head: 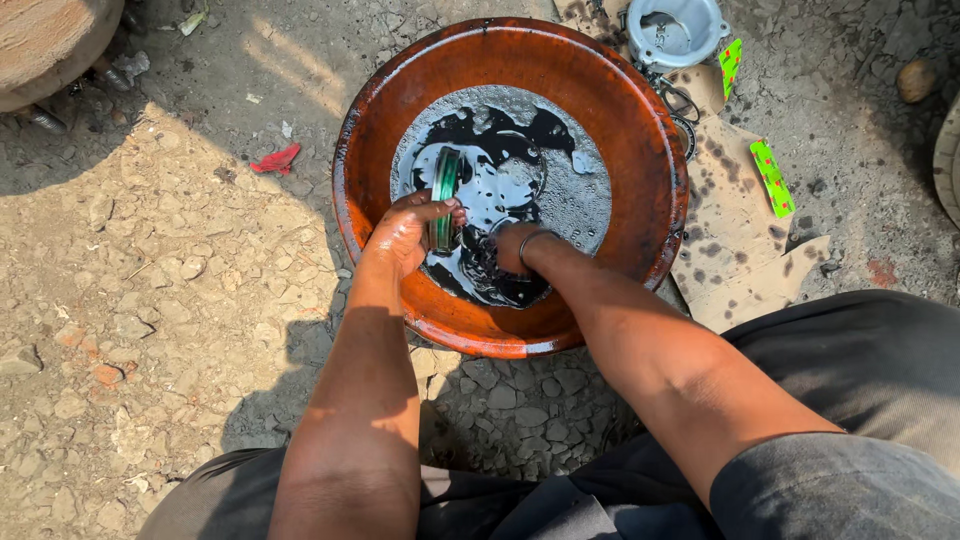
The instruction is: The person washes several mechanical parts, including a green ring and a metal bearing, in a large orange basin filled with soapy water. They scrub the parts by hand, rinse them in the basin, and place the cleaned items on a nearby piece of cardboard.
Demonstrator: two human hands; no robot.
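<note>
A wide orange-brown basin [620, 110] sits on the ground, holding dark oily liquid [500, 135] with a shiny film. My left hand [405, 228] grips a green ring-shaped part [444, 190] that stands on edge, half out of the liquid. My right hand [505, 252] is plunged into the dark liquid beside it, fingers hidden below the surface; a thin dark band circles the wrist. Whether the right hand holds anything cannot be seen.
Oil-stained cardboard [735, 220] lies right of the basin, with two green strips [772, 178] and a grey round metal housing [675, 30] on it. Cracked dry earth and stones lie to the left, with a red scrap [277, 160]. A rounded wooden object [45, 40] sits top left.
</note>
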